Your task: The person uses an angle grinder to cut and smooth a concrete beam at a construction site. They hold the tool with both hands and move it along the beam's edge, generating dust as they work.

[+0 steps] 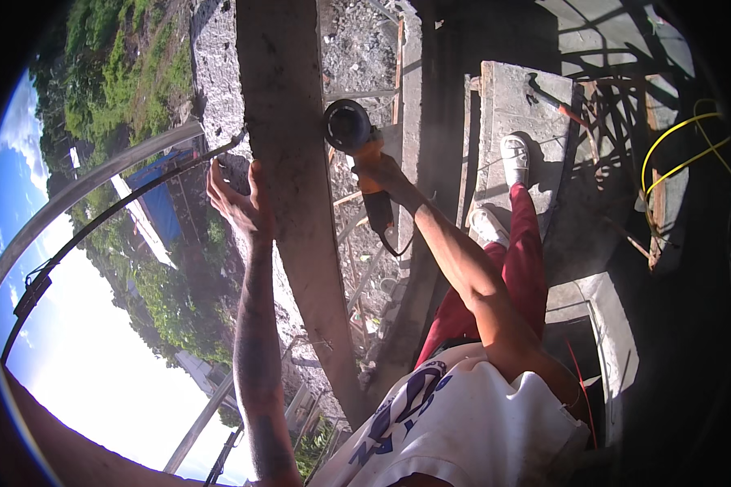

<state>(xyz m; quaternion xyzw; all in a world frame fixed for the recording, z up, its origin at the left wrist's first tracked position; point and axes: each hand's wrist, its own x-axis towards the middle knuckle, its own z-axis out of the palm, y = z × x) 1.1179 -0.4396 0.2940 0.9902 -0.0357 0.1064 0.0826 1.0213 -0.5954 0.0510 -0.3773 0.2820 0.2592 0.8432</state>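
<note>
My right hand [391, 180] is wrapped round the body of an orange and black angle grinder [377, 208]. The grinder's round, dark disc end [348, 126] is beside the right edge of a long grey concrete beam [283, 105]; whether it touches the concrete I cannot tell. Across the beam, at its left edge, is my left hand [240, 204], thumb and fingers apart and nothing held in them. A dark cord curves from the grinder's lower end.
Under my white shoes lies a concrete slab [499, 97], with an orange-handled hammer [562, 105] on it. A yellow cable [666, 138] loops at the right. Metal bars [89, 199] cross on the left, beyond which the ground drops to trees. Rubble [357, 57] lies right of the beam.
</note>
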